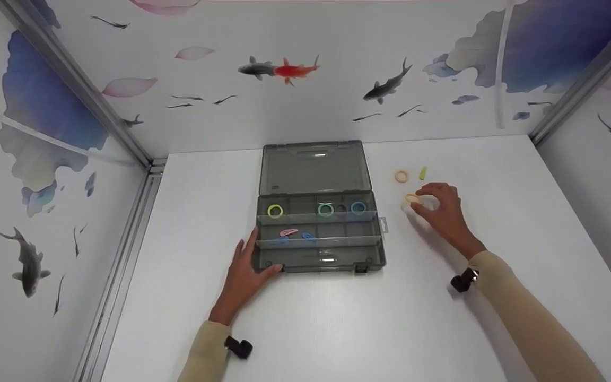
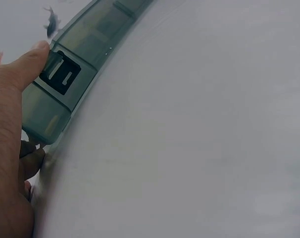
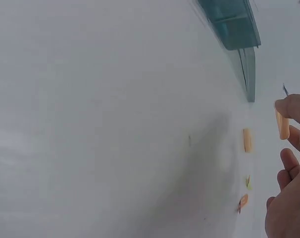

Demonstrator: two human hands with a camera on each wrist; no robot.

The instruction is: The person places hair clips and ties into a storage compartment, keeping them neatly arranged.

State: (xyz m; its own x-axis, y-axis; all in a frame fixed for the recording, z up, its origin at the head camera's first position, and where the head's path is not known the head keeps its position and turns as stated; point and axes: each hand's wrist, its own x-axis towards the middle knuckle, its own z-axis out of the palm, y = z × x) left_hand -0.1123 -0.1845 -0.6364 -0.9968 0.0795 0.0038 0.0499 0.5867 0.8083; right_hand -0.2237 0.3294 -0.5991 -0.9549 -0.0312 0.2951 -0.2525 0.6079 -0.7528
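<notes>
A grey see-through storage box [image 1: 319, 268] lies with its lid raised at the back. My left hand [image 1: 243, 278] grips its front left corner, the thumb by a front latch [image 2: 61, 74] and the other fingers along the side. To the right of the box, my right hand [image 1: 446, 215] pinches an orange ring [image 3: 282, 124] between thumb and fingertips, just above the table. Near that hand lie another orange ring [image 1: 401, 176] and a small yellow clip [image 1: 423, 173]. A small orange piece [image 3: 243, 201] shows on the table in the right wrist view.
The box's back row holds a yellow ring [image 1: 275, 211], a green ring [image 1: 325, 210] and a blue ring [image 1: 358, 208]. In its middle row lie a pink hair clip [image 1: 288, 232] and blue clips [image 1: 308, 236]. Printed walls border the white table [image 1: 337, 329].
</notes>
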